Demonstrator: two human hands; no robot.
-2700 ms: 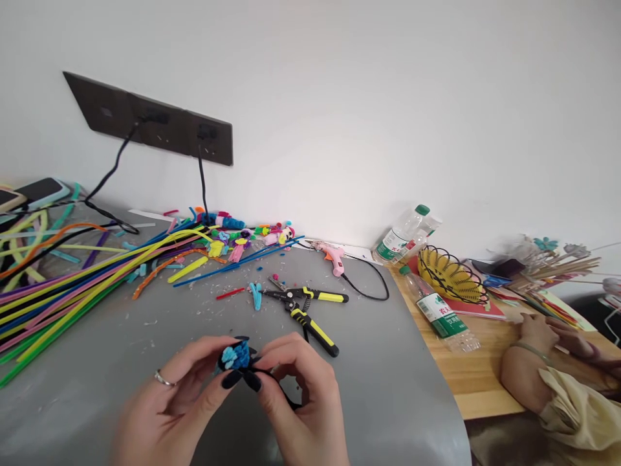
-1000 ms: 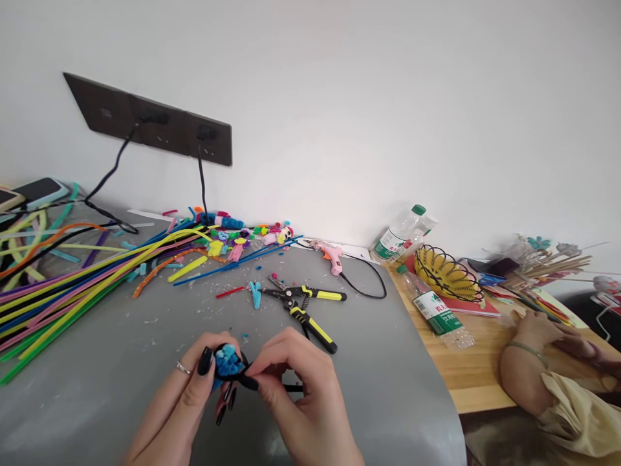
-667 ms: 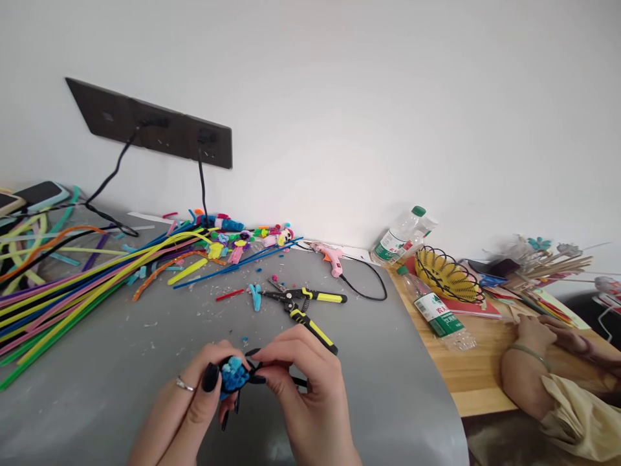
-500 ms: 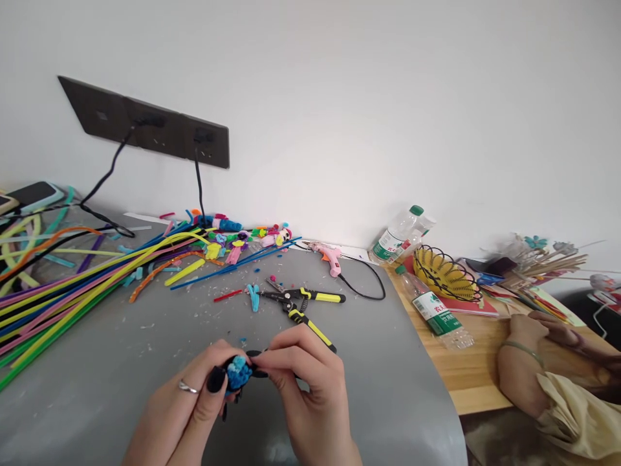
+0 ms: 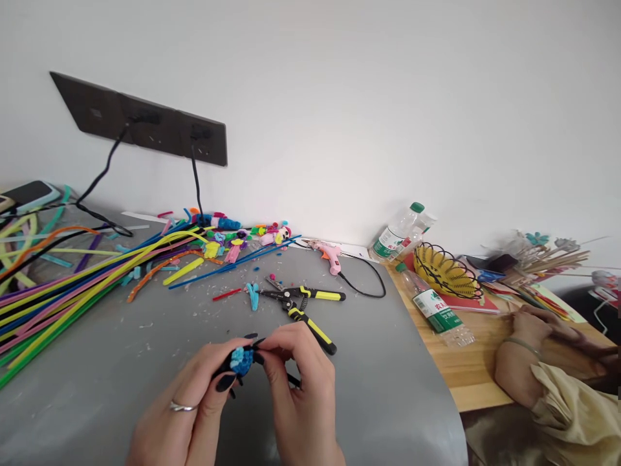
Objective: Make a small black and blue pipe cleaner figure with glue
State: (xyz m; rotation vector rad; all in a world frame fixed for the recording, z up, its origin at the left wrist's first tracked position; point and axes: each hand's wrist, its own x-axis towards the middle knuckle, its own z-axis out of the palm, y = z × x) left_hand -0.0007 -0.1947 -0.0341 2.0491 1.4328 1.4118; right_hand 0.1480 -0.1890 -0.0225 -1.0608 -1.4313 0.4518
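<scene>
Low over the grey table cover (image 5: 383,369), my left hand (image 5: 189,395) is closed around a small blue and black fuzzy piece (image 5: 241,360), which looks like bent pipe cleaner. Thumb and forefinger of my right hand (image 5: 301,382) pinch the black pipe cleaner at the right side of that piece. A black strand (image 5: 294,380) shows beside my right fingers. Fingers hide much of the piece. Beyond my hands lie yellow-and-black pliers (image 5: 317,330) with their handles spread, a light blue bent pipe cleaner (image 5: 252,296) and a short red one (image 5: 226,295).
Long colourful pipe cleaners (image 5: 72,291) fan across the left side. A pink glue gun (image 5: 332,256) with a black cable lies near the wall. Plastic bottles (image 5: 439,317) and a yellow wire basket (image 5: 444,272) stand or lie rightward. Another person's arm (image 5: 519,356) rests on the wooden table.
My hands have tilted the blue and black piece and shifted it slightly right and up. The fingers of my right hand have changed their angle on it; both hands keep hold.
</scene>
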